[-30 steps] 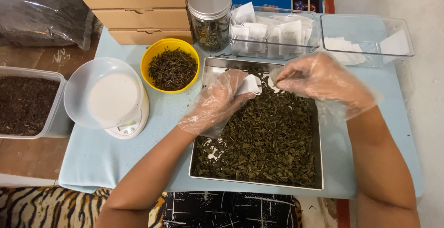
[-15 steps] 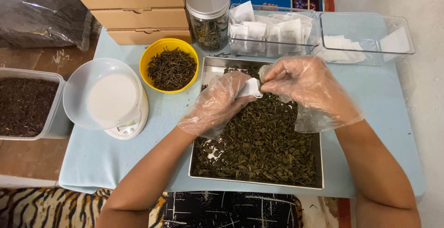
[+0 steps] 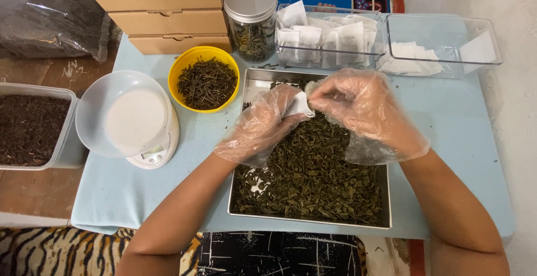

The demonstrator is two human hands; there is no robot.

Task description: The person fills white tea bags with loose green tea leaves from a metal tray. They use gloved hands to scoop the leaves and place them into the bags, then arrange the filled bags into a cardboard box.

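Note:
Both of my hands wear loose clear plastic gloves and meet over a metal tray (image 3: 253, 81) heaped with dried green tea leaves (image 3: 313, 181). My left hand (image 3: 263, 125) pinches a small white paper tea bag (image 3: 299, 107) at the tray's upper middle. My right hand (image 3: 363, 111) has its fingertips bunched against the top of that same bag.
A yellow bowl (image 3: 205, 83) of dark leaves and a white kitchen scale (image 3: 134, 120) sit left of the tray. Behind it stand a lidded glass jar (image 3: 251, 15) and two clear boxes (image 3: 386, 41) of white bags. A tub (image 3: 33, 125) of dark tea is far left, cardboard boxes (image 3: 162, 7) behind.
My right hand has moved left from beside the bag until its fingertips meet the bag in my left hand. The left hand has barely shifted.

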